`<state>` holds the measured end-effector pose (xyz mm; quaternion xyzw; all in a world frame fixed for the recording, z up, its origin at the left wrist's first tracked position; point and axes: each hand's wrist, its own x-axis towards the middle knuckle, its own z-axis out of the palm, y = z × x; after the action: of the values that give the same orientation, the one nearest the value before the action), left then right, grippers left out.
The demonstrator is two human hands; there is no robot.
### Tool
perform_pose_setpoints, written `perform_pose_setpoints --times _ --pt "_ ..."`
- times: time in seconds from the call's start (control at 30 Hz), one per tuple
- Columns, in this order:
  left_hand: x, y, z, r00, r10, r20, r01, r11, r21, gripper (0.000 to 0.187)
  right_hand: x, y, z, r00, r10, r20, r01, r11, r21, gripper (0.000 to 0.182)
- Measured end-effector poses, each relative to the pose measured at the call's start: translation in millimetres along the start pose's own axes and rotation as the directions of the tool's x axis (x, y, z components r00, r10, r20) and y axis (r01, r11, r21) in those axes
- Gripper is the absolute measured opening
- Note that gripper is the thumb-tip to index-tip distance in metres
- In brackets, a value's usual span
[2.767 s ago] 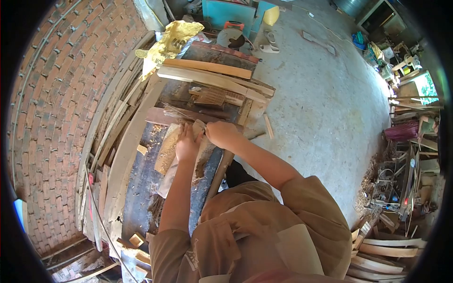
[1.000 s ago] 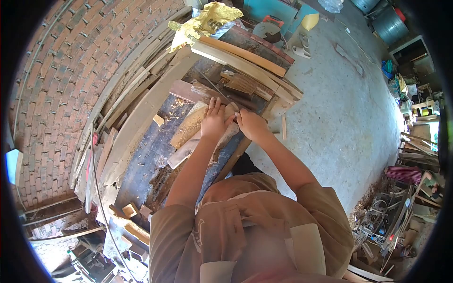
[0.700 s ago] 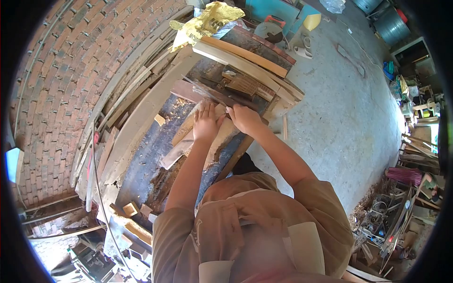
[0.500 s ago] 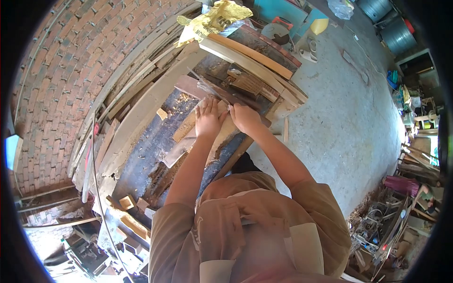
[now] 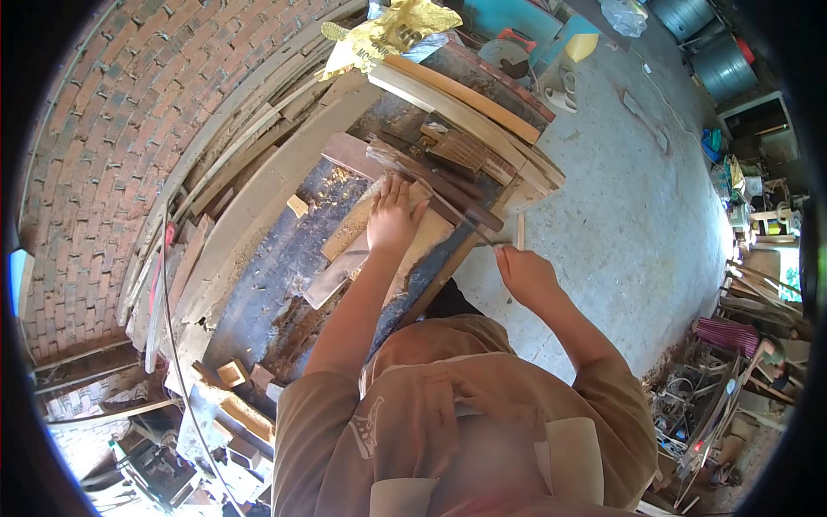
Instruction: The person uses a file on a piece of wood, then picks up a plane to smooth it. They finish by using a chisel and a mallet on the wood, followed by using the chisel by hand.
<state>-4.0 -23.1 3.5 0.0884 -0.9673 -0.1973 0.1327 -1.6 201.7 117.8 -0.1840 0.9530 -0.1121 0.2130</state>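
My left hand [image 5: 394, 215] lies with its fingers stretched over a pale wooden piece [image 5: 347, 231], pressing on its far end. Closed around the near end of a long, thin, file-like tool [image 5: 460, 218] is my right hand [image 5: 524, 274], out past the bench's right edge. The tool slants up and left along the end of the wood, its far tip close to my left fingers. Beyond it a reddish-brown board [image 5: 349, 155] lies across the bench. A flat, light-coloured piece [image 5: 332, 280] sits under my left forearm.
The dark bench top [image 5: 267, 267] carries wood shavings and a small wood offcut [image 5: 297, 206]. Long planks [image 5: 465, 116] lie at its far end, near a yellow bag [image 5: 392, 39]. More boards lean along the brick wall [image 5: 129, 155]. Concrete floor [image 5: 603, 224] lies to the right.
My right hand has moved away from my left, right and toward me, drawing the thin tool back with it. My left hand stays on the wood.
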Motion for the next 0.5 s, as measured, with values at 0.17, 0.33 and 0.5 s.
perform_pose_setpoints --times 0.17,0.33,0.5 --pt "-1.1 0.9 -2.6 1.0 -0.001 0.008 0.001 0.998 -0.057 0.049 74.3 -37.2 22.8 0.984 -0.131 -0.124 0.14 0.988 0.065 0.039" --pt "-2.8 2.8 -4.5 1.0 0.022 0.014 -0.021 0.998 -0.059 0.049 107.5 -57.7 29.7 0.99 -0.124 -0.062 0.129 0.987 0.094 0.04" --pt "-7.0 16.8 0.9 0.984 0.18 0.01 -0.179 0.982 -0.063 0.049 82.5 -28.4 35.2 0.988 -0.105 -0.117 0.116 0.99 0.085 0.038"
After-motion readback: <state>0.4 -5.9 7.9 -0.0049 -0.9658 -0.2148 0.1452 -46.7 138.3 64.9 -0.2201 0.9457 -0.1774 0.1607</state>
